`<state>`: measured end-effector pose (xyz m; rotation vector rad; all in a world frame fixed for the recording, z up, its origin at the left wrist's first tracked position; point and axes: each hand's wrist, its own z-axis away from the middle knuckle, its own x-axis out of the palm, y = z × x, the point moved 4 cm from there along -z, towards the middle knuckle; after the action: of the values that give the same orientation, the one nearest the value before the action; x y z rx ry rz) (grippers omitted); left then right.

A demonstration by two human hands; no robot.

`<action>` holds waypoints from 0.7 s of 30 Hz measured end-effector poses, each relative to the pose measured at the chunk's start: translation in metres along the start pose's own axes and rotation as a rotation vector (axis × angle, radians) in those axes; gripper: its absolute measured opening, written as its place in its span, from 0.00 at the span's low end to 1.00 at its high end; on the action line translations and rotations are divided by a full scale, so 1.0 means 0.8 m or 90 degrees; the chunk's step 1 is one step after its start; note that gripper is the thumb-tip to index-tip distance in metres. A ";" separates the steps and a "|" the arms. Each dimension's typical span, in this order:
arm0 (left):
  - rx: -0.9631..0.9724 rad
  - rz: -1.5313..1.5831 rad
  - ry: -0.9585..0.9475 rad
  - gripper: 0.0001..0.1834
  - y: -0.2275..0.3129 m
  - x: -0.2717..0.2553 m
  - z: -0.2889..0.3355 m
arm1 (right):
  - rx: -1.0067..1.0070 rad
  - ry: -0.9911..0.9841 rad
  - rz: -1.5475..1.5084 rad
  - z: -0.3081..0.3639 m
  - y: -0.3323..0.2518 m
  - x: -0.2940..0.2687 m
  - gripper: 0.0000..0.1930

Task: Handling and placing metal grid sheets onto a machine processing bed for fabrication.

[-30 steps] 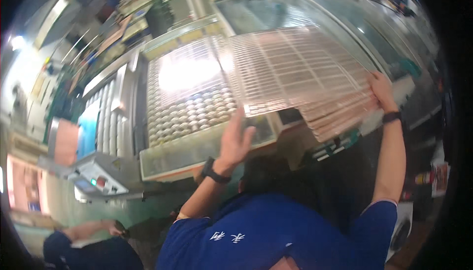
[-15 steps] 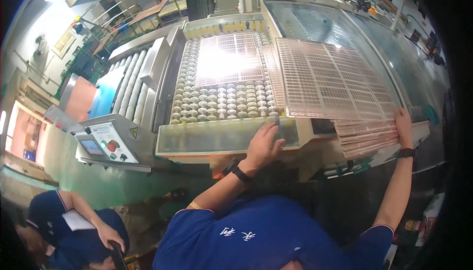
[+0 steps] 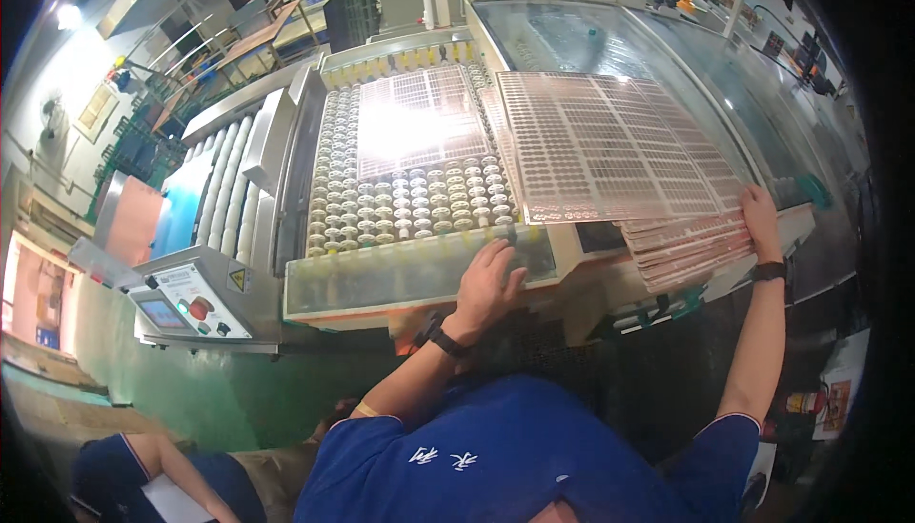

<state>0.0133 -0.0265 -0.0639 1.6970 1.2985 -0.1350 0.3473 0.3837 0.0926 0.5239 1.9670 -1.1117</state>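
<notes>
One blue sheet [image 3: 181, 206] is lying at the far left, just beside white rollers [image 3: 229, 184], and a control box [image 3: 195, 306] with a red button is standing in front. Next, a bed of small wheels [image 3: 381, 213] is carrying a thin perforated sheet [image 3: 443, 146], glare hiding part of it. The left hand [image 3: 488, 283] is reaching toward the bed's front ledge [image 3: 381, 280], fingers loosely spread; whether the fingertips are touching it, I cannot tell. Farther right, a large copper-coloured panel [image 3: 610, 151] is extending from the bed's right side over a stack of similar panels [image 3: 686, 254], whose near edges are showing. The right hand [image 3: 760, 223] is gripping the large panel's near right corner; whether it is also holding sheets beneath, I cannot tell.
</notes>
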 end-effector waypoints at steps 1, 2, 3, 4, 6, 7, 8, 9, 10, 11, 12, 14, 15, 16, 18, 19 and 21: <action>-0.002 -0.002 0.003 0.21 0.001 -0.001 0.000 | 0.005 0.005 0.005 0.002 -0.001 -0.004 0.15; -0.004 -0.004 0.005 0.20 0.001 -0.001 0.000 | 0.010 -0.005 0.011 0.002 0.000 -0.004 0.16; 0.000 0.002 0.003 0.20 0.002 -0.002 0.000 | 0.015 -0.016 0.016 0.002 0.002 -0.003 0.16; -0.003 -0.007 -0.001 0.20 0.002 -0.003 0.000 | 0.019 -0.012 0.019 0.002 0.004 -0.002 0.16; -0.003 -0.013 -0.006 0.20 0.004 -0.002 0.001 | -0.010 0.018 0.025 0.002 0.006 -0.002 0.17; -0.005 -0.014 -0.004 0.20 0.003 -0.002 0.000 | -0.006 0.013 0.025 0.001 0.006 -0.002 0.18; -0.008 -0.015 -0.002 0.20 0.003 -0.001 0.000 | -0.004 0.015 0.027 -0.001 0.006 -0.001 0.18; -0.005 -0.012 -0.004 0.20 0.003 -0.001 0.000 | -0.009 0.021 0.028 -0.002 0.005 0.000 0.18; -0.009 -0.011 -0.006 0.20 0.003 0.000 -0.001 | -0.010 0.028 0.029 -0.002 0.007 0.001 0.18; -0.009 -0.008 -0.008 0.20 0.003 0.001 -0.002 | -0.004 0.034 0.034 0.000 0.002 -0.001 0.18; -0.001 0.001 -0.013 0.20 0.004 0.001 -0.003 | 0.032 0.023 0.030 0.000 -0.001 -0.001 0.18; 0.001 0.003 -0.001 0.19 0.003 0.004 -0.006 | 0.095 0.007 0.034 0.013 -0.024 -0.004 0.19; 0.005 0.007 -0.006 0.19 0.001 0.008 -0.006 | 0.128 0.011 0.048 0.021 -0.028 -0.018 0.19; 0.039 0.040 -0.025 0.19 0.005 0.023 -0.014 | -0.172 0.099 0.294 0.019 0.050 -0.030 0.16; 0.035 0.009 -0.023 0.20 -0.004 0.017 -0.005 | -0.061 0.040 -0.046 0.014 0.049 0.004 0.10; 0.027 0.002 -0.034 0.19 0.003 0.015 -0.010 | -0.460 0.091 0.332 0.017 0.048 0.006 0.07; 0.007 0.060 0.006 0.18 -0.038 0.019 0.010 | -0.102 0.051 0.232 -0.002 0.042 0.035 0.05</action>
<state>-0.0007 -0.0226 -0.0955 1.7664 1.2238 -0.0782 0.3529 0.4022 0.0532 0.8112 1.9097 -0.7107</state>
